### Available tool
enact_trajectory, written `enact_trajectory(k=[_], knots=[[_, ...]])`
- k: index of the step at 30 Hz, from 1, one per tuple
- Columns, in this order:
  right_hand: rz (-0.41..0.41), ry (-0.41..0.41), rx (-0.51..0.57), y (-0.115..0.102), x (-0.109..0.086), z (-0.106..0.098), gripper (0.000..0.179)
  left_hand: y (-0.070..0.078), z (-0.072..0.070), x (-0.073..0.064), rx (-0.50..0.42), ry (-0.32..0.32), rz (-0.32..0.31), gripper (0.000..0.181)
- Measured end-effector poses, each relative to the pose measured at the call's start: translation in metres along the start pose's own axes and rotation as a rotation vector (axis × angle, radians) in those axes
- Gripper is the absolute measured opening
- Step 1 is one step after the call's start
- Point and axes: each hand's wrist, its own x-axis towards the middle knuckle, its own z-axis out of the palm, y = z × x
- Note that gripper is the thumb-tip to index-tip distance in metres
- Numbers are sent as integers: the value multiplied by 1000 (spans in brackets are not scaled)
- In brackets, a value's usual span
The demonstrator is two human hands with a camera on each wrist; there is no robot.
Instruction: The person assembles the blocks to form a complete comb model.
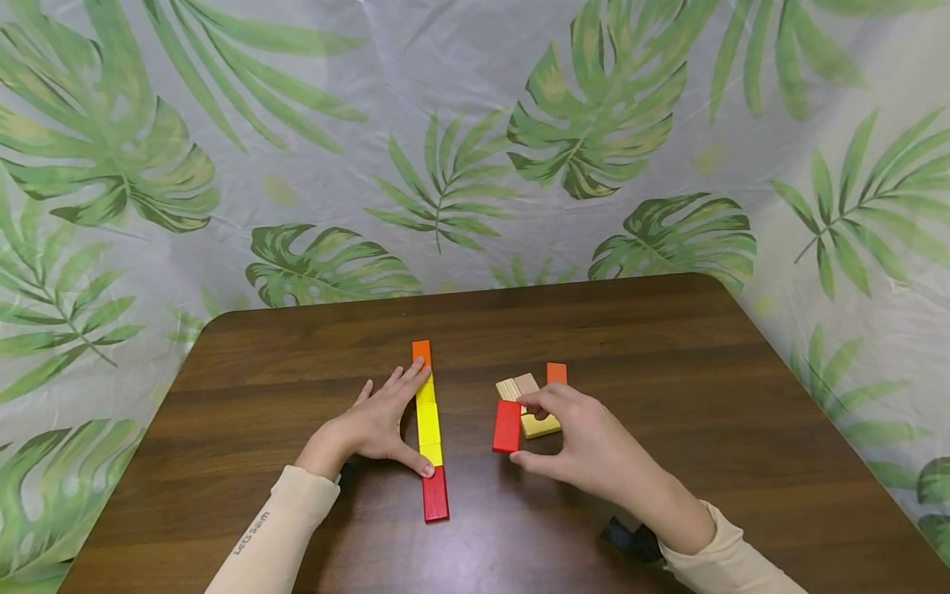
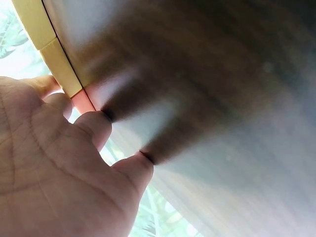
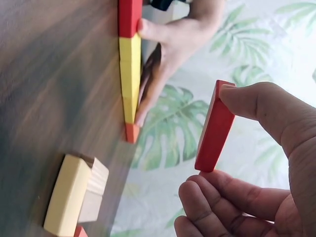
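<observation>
A row of flat wooden blocks runs away from the person on the table: a red block [image 1: 435, 495] nearest, several yellow blocks [image 1: 429, 422] in the middle, an orange block [image 1: 421, 353] at the far end. Fingers spread, my left hand [image 1: 374, 422] rests along the row's left side. Its thumb touches near the red-yellow joint, and a fingertip reaches the orange block. My right hand [image 1: 594, 441] pinches another red block [image 3: 216, 128] by its two ends, between thumb and fingers. That block is held above the table, to the right of the row.
Beyond the right hand lie loose blocks: a yellow one [image 1: 540, 426], an orange one [image 1: 557, 373] and plain wood ones [image 1: 508, 389], partly hidden by the held block and hand. The brown table [image 1: 223, 412] ends at a leaf-patterned cloth [image 1: 445, 165] behind.
</observation>
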Motion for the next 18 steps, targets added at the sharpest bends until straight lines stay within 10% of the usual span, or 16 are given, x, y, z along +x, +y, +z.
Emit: enact_trajectory(k=[18], knots=[[-82, -115, 32, -19, -10, 27, 52, 1, 0, 0, 8, 3, -1, 152]])
